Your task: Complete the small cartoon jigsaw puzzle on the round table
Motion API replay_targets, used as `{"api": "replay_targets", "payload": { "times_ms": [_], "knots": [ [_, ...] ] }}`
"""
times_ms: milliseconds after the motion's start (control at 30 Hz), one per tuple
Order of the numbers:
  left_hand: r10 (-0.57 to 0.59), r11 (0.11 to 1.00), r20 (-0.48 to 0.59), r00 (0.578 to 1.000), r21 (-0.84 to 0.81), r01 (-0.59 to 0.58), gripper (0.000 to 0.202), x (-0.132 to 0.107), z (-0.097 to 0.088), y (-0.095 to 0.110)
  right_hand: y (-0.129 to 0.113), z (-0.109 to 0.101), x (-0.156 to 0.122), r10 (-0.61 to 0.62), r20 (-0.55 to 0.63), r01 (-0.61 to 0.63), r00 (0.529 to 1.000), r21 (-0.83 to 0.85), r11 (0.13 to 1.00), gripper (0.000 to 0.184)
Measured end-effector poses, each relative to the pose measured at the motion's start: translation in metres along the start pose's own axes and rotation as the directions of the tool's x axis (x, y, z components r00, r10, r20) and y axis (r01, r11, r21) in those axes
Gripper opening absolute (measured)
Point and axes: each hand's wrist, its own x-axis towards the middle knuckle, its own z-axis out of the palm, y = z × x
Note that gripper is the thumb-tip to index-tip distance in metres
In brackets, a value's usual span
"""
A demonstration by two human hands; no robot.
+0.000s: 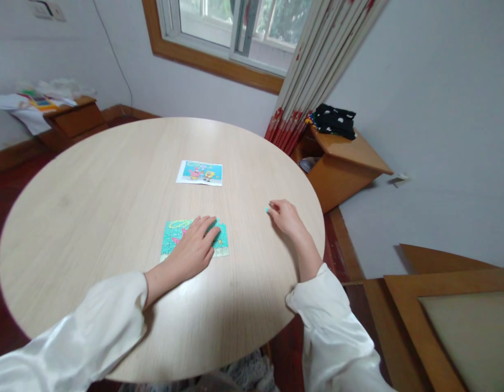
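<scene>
One teal piece (267,209) pinched by right hand (283,216); left hand (197,242) on puzzle (223,245), grip slack; yellow lettering (177,224) illegible.

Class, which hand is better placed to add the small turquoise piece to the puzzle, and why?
Probably the right hand: the small turquoise piece is at its fingertips, apparently pinched. The left hand lies across the puzzle, well placed to steady it.

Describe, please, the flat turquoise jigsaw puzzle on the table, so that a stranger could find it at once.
Start from the round, pale wood-grain table. Near its middle, the person's left hand lies over part of a flat, turquoise, nearly rectangular jigsaw puzzle. Unlike the white-edged printed paper picture farther back, it shows seams between interlocking pieces.
</scene>
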Motion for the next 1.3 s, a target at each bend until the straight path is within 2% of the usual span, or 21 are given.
{"api": "replay_targets", "payload": {
  "times_ms": [133, 367, 500, 733, 900, 1300],
  "knots": [
    [-0.031, 1.000, -0.006, 1.000, 0.001, 0.031, 0.035, -0.001, -0.004, 0.000, 0.006, 0.008, 0.002, 0.024, 0.040, -0.025, 0.999, 0.015, 1.000, 0.012],
    [-0.231, 0.968, 0.016, 0.973, 0.108, 0.228, 0.047, -0.018, -0.010, -0.002, 0.001, 0.003, 0.011, 0.006, 0.137, -0.028, 0.991, 0.152, 0.988, 0.009],
    [-0.255, 0.957, 0.082, 0.963, 0.165, 0.239, 0.054, -0.028, -0.005, -0.001, -0.020, 0.013, 0.010, -0.039, 0.226, -0.035, 0.973, 0.313, 0.949, 0.006],
    [-0.295, 0.944, 0.105, 0.950, 0.188, 0.272, 0.054, -0.029, 0.000, 0.002, -0.071, 0.049, 0.008, -0.133, 0.351, -0.088, 0.927, 0.548, 0.832, 0.010],
    [-0.289, 0.945, 0.087, 0.953, 0.188, 0.269, 0.054, -0.029, 0.000, 0.003, -0.079, 0.059, 0.009, -0.136, 0.378, -0.117, 0.916, 0.574, 0.811, 0.012],
    [-0.278, 0.952, 0.101, 0.955, 0.164, 0.259, 0.055, -0.029, -0.001, 0.003, -0.082, 0.058, 0.008, -0.148, 0.426, -0.116, 0.892, 0.535, 0.837, 0.005]
  ]
}}
